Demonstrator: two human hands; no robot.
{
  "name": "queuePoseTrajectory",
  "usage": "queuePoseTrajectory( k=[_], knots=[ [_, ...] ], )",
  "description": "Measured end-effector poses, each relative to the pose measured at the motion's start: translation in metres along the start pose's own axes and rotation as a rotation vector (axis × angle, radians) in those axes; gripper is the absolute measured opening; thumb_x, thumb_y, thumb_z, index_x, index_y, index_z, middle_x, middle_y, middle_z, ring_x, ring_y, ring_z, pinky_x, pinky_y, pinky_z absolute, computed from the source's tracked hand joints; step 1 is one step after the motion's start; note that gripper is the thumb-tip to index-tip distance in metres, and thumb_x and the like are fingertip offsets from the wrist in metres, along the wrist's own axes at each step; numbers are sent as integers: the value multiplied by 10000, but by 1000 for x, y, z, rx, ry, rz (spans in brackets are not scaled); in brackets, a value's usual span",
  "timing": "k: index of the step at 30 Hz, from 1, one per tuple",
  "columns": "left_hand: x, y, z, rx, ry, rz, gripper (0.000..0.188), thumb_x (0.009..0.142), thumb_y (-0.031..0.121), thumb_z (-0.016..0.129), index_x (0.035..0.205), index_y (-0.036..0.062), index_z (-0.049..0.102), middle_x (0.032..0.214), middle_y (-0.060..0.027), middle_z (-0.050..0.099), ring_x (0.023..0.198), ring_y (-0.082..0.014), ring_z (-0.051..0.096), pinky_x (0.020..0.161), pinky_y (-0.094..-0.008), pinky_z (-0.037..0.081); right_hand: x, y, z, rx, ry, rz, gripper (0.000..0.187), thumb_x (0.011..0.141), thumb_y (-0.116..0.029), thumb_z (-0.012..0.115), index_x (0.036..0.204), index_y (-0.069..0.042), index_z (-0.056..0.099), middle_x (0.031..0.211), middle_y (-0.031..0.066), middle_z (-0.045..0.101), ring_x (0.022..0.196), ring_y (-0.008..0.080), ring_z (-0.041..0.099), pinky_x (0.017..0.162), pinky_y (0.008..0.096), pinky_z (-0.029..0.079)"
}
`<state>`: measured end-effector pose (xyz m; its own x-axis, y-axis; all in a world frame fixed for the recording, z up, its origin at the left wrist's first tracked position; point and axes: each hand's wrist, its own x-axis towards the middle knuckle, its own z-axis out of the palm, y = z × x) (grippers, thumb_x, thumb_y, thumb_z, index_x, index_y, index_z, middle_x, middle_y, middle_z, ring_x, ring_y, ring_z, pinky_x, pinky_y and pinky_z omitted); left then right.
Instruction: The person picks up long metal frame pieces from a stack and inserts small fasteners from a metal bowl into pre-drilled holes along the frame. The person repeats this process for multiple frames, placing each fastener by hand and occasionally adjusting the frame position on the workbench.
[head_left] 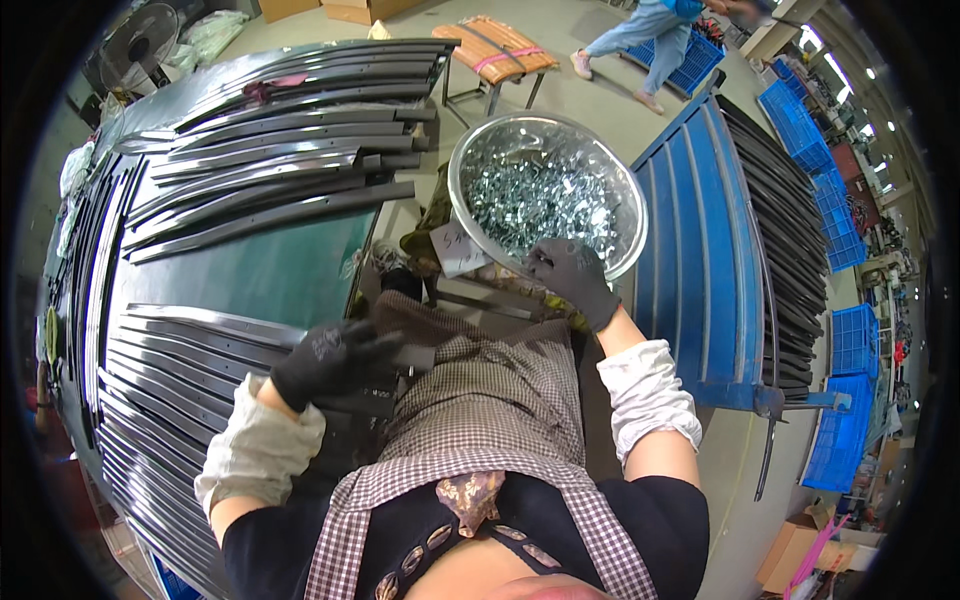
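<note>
Left: stacks of long curved dark metal strips (200, 370), matte, slightly glossy edges. Left hand (325, 360) in a black knit glove lies on the nearest stack, fingers spread flat over a strip end. Centre: round shiny steel bowl (480, 140) full of small zinc-bright screws (540, 195). Right hand (572, 275), gloved, at bowl's near rim, fingers curled among the screws; pinch unclear. Right: ribbed blue panel (695, 260)

Bright overhead light, fisheye-bent edges w/ vignette
</note>
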<state>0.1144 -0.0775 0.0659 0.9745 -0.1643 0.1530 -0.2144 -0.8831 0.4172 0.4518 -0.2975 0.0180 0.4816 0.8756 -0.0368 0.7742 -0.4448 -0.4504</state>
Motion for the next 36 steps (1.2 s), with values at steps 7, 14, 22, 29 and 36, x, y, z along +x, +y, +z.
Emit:
queuePoseTrajectory(
  k=[7, 14, 22, 29, 36],
  knots=[
    [-58, 35, -19, -286, -277, -130, 475, 801, 193, 754, 1251, 74, 657, 1141, -168, 682, 955, -366, 667, 845, -416, 544, 61, 48, 19, -493, -130, 290, 645, 812, -539, 716, 1286, -137, 543, 1213, 179, 603, 1061, 349, 669, 806, 470, 566],
    [-27, -44, -68, -172, 110, -509, 468, 798, 166, 776, 1229, 35, 648, 1201, -216, 635, 1083, -403, 618, 931, -418, 498, 64, 78, 37, -521, -80, 237, 327, 863, -332, 653, 1129, -144, 671, 1158, 136, 653, 1047, 306, 666, 806, 444, 565],
    [-6, -157, -9, 639, 298, -637, 724, 847, 301, 653, 1494, 105, 395, 1538, -169, 390, 1426, -347, 348, 1159, -525, 242, 43, 86, 23, -150, 251, -2, 259, 885, -354, 606, 914, -125, 723, 957, 105, 707, 938, 306, 664, 818, 428, 524],
    [-23, -135, -2, 432, 322, -460, 303, 823, 268, 697, 1099, 146, 664, 1064, -90, 648, 1052, -345, 595, 937, -484, 444, 35, 99, 26, 195, 372, 121, 282, 877, -349, 692, 955, -80, 726, 889, 169, 688, 848, 366, 657, 752, 432, 524],
    [-21, -81, -6, 284, 248, -392, 300, 725, 190, 766, 980, 93, 641, 1011, -98, 644, 1006, -355, 595, 917, -462, 450, 30, 72, 3, 427, 143, 219, 238, 937, -217, 663, 965, 18, 688, 739, 21, 614, 662, 78, 523, 625, 280, 444]
  ],
)
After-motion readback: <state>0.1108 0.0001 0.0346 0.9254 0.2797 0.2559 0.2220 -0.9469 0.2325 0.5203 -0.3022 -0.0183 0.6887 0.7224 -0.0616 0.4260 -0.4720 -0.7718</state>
